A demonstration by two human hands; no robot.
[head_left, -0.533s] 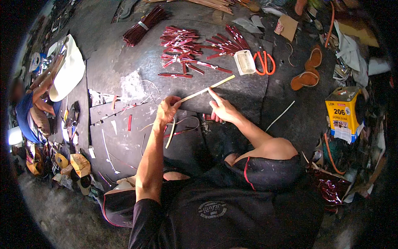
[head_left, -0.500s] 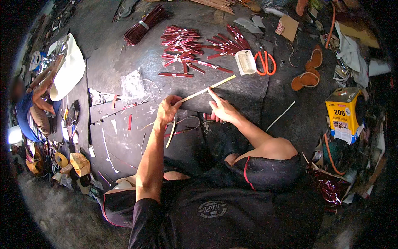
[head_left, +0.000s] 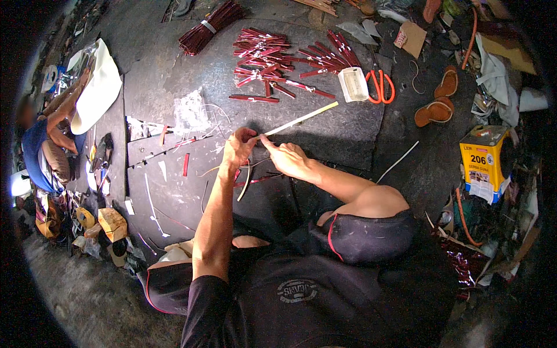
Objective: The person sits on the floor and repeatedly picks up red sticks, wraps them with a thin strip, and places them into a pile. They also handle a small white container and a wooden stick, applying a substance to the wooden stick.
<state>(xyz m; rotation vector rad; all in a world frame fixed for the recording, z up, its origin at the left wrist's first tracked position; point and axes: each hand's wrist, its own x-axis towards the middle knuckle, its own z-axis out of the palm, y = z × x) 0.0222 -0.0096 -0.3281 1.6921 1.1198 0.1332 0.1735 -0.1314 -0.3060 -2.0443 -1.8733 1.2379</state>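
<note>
A narrow pale yellow strip (head_left: 301, 120) slants over the dark mat, its far end up to the right. My left hand (head_left: 238, 149) is closed, pinching the strip near its lower end; a pale tail hangs below that hand. Beside those fingertips, my right hand (head_left: 287, 158) presses its index finger on the strip, the other fingers curled in. Whether the right thumb touches the strip is hidden. Beyond my hands lies a pile of short shiny dark-red strips (head_left: 264, 58), with a smaller fan of them (head_left: 336, 52) to its right.
A white tray (head_left: 354, 84) and orange-handled scissors (head_left: 380, 87) lie right of the piles. A bound dark-red bundle (head_left: 210, 28) is at the back. Tan sandal-shaped pieces (head_left: 434, 112) and a yellow can (head_left: 483, 159) stand right. Another person (head_left: 52, 145) sits at far left.
My right hand has slid left and down along the strip, from its middle to beside my left fingertips. My left hand keeps its pinch. The view has shifted slightly.
</note>
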